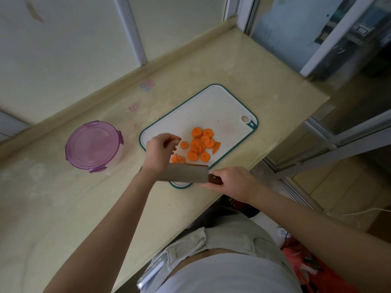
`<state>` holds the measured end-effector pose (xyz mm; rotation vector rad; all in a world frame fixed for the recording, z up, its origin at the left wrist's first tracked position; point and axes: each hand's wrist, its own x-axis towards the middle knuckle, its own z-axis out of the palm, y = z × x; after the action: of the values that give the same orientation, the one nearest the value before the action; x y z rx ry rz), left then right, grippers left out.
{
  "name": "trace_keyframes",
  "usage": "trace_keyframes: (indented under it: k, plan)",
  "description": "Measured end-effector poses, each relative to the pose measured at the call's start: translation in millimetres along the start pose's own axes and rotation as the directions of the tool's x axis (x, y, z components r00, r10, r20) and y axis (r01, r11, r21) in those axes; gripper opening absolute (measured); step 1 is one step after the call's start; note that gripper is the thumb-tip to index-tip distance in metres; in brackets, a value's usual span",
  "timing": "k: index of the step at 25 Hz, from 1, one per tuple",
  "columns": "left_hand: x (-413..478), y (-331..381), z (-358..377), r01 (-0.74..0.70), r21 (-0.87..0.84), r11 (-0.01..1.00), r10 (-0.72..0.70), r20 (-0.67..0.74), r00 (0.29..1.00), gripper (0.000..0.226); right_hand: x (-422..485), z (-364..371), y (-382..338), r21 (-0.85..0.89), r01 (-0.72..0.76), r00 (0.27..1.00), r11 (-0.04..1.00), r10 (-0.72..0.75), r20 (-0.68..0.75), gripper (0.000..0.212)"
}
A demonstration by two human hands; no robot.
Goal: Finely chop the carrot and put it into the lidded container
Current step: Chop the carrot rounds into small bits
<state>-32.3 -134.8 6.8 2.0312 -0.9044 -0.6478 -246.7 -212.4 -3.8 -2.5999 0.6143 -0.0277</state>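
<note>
The right hand (230, 182) grips a knife (184, 173) by its handle, the blade reaching toward the left hand (159, 151), whose fingers curl loosely and hold nothing. Just beyond both hands, carrot slices (201, 144) lie on a cutting board (211, 106). They are best bunched together, fingertips tucked, before chopping finer. The lidded container (94, 144) sits closed, left of the left hand.

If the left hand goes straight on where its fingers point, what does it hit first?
Probably the lone carrot slice just beyond the fingertips of the left hand, on the cutting board; then the main pile of slices. The hand's height above the board is unclear.
</note>
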Motion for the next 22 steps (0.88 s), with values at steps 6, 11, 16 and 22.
trace_keyframes:
  k: [6,11,16,22]
  plan:
    - [-21.2,26.7,-11.4,-0.253,-0.031,0.967,0.226,-0.352,0.908,0.013,11.8,0.3,-11.5,0.412,-0.360,0.933,0.837,0.332,0.141,0.051]
    - [-40.3,-16.9,5.1,-0.141,0.005,0.990,0.136,-0.316,0.939,0.016,21.4,0.0,-21.1,0.511,-0.492,0.861,0.705,0.480,0.167,0.053]
    - [-37.8,-42.2,23.0,-0.060,0.197,0.979,0.079,-0.088,0.993,0.019,20.2,4.6,-23.3,0.571,-0.526,0.835,0.630,0.511,0.205,0.054]
    - [-33.3,-42.9,27.0,-0.281,0.469,0.837,0.225,0.173,0.959,0.015,19.4,6.8,-25.5,0.587,-0.526,0.830,0.616,0.521,0.199,0.055]
